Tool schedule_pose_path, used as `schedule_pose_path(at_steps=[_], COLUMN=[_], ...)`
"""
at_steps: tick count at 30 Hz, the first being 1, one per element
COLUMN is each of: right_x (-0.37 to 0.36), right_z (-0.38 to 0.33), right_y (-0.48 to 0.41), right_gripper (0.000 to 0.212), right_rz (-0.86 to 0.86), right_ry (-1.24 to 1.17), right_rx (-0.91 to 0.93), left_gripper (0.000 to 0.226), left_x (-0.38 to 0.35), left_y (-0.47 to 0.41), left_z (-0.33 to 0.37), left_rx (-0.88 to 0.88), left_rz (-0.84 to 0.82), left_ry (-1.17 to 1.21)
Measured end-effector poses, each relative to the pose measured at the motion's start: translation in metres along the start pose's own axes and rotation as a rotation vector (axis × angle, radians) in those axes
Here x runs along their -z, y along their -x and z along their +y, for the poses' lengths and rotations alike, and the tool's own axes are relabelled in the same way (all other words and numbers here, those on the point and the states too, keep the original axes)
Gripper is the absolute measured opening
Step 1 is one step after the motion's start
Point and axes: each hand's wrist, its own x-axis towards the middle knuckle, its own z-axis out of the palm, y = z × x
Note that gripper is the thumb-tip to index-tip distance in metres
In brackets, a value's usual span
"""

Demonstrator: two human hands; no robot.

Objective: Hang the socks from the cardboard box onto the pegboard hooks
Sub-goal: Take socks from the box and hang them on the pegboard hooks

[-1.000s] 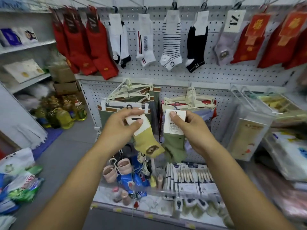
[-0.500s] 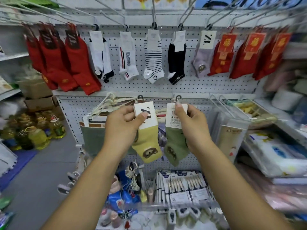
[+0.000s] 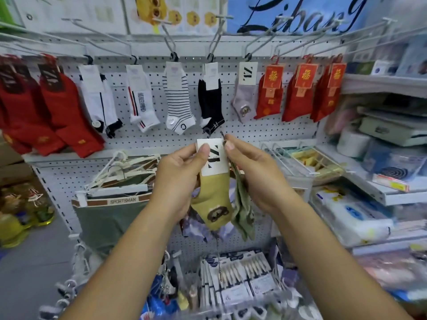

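Pinching the yellow sock [image 3: 213, 199] by its card, the left hand [image 3: 182, 176] is facing the right hand [image 3: 251, 179], which is gripping the green sock [image 3: 242, 211] below the pegboard [image 3: 265, 130].

I am getting a bright, even picture: soft light is washing the white perforated metal pegboard [image 3: 265, 132] and casting only faint shadows. The wide lens is bowing the white metal shelves [image 3: 383, 85] at the right edge. The white card packets [image 3: 235, 287] along the bottom are smearing into blur.
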Motion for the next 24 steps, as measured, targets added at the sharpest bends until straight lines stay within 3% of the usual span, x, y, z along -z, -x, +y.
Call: schedule_pose_path(at_steps=[3,11,15,19,24], right_x=[0.014,0.077,0.104,0.121,0.125], right_z=[-0.008,-0.024,-0.038,-0.057,-0.073], right_y=[-0.021,-0.113,-0.165,-0.212,-0.260], right_gripper=[0.047,0.035,0.031,0.027,0.031], right_rz=[0.048,0.224,0.281,0.343,0.371], right_ry=[0.017,0.111,0.147,0.162,0.349], right_rx=[0.029,0.213,0.255,0.340,0.456], left_gripper=[0.019,0.014,0.027,0.018,0.019], left_x=[-0.017,-0.067,-0.086,-0.100,-0.110], left_y=[-0.024,-0.100,-0.134,-0.165,-0.190], left_z=[0.008,0.012,0.015,0.016,0.011], left_rx=[0.005,-0.091,-0.150,-0.197,-0.252], left_rz=[-0.013,0.071,0.103,0.165,0.235], left_ry=[-0.001,0.049,0.015,-0.045,-0.097])
